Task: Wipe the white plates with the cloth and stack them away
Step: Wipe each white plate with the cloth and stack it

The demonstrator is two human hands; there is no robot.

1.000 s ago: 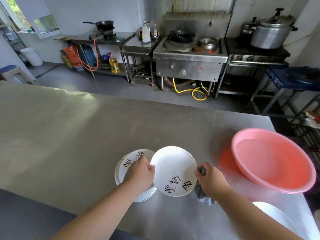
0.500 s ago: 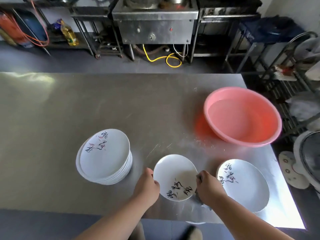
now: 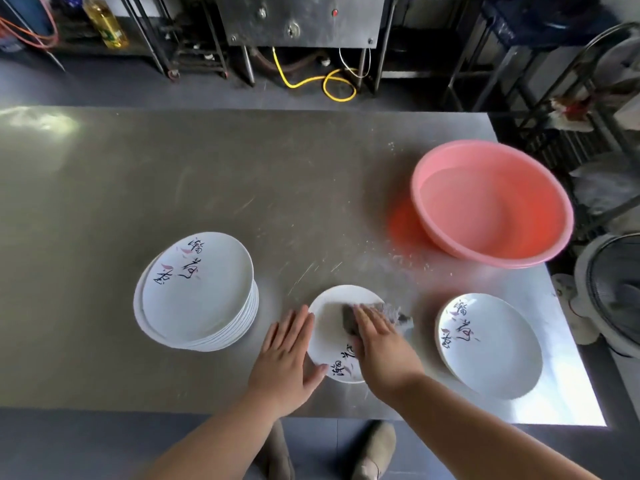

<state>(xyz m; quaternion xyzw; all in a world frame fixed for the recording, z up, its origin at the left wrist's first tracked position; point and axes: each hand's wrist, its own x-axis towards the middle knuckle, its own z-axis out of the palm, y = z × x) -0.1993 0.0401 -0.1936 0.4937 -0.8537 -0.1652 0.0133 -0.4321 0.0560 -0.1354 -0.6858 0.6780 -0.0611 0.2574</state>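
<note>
The small round white plate (image 3: 330, 304) lies flat, near-centre. The right hand (image 3: 381, 348), fingers straight, presses the crumpled grey cloth (image 3: 391, 311) onto its far-right part. The flat, empty left hand (image 3: 287, 351) braces its left rim.

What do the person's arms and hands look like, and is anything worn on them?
The left arm and the right arm are bare to the frame's edge; no sleeve shows. The left hand and the right hand wear no gloves; no ring, watch or bracelet is visible.
</note>
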